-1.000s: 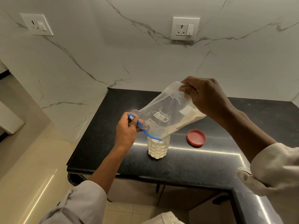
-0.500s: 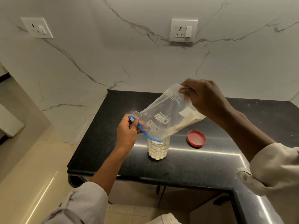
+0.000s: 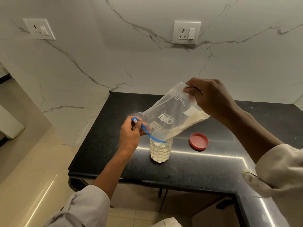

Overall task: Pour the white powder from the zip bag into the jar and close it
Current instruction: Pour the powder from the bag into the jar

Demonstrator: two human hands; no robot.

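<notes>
The left hand (image 3: 130, 136) pinches the blue zip edge (image 3: 150, 134) of the zip bag (image 3: 170, 118) just above the jar (image 3: 160, 150), which stands open on the black worktop (image 3: 188, 167). The right hand (image 3: 211, 97) grips the bag's raised bottom, fingers closed on it (printing upside down, reading "MILK POWDER"). White powder (image 3: 185, 126) slopes toward the jar; the red lid (image 3: 198, 141) lies right of it, marble wall (image 3: 114, 63) and sockets (image 3: 186, 32) behind.

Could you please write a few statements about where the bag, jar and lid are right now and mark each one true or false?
1. The red lid is screwed onto the jar. False: it lies on the black counter, to the jar's right.
2. The zip bag is tilted with its blue zip end over the jar's mouth. True.
3. The left hand holds the bag's raised end. False: the right hand does.
4. The jar holds white powder. True.
</notes>
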